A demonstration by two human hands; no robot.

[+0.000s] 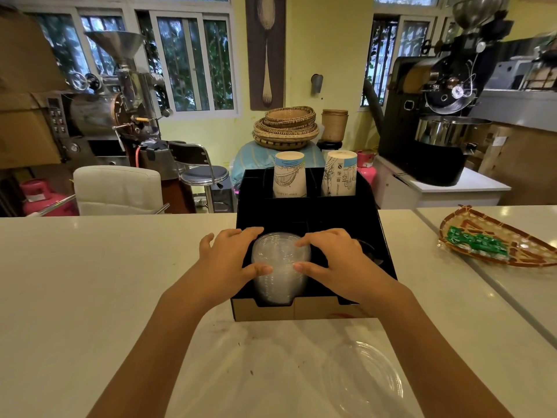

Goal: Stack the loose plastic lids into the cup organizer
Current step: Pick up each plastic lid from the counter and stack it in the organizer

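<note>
A black cup organizer (307,212) stands on the white counter in front of me. A stack of clear plastic lids (281,267) sits in its front left compartment. My left hand (232,260) grips the stack from the left, thumb and fingers around its rim. My right hand (334,260) grips it from the right in the same way. A loose clear lid (364,378) lies on the counter near me, right of centre. Two stacks of printed paper cups (290,175) (339,173) stand in the organizer's rear slots.
A woven tray (500,236) with green packets lies on the counter at the right. A seam in the counter runs diagonally on the right side. Behind the counter are a white chair (117,188), a stool, roasting machines and stacked baskets.
</note>
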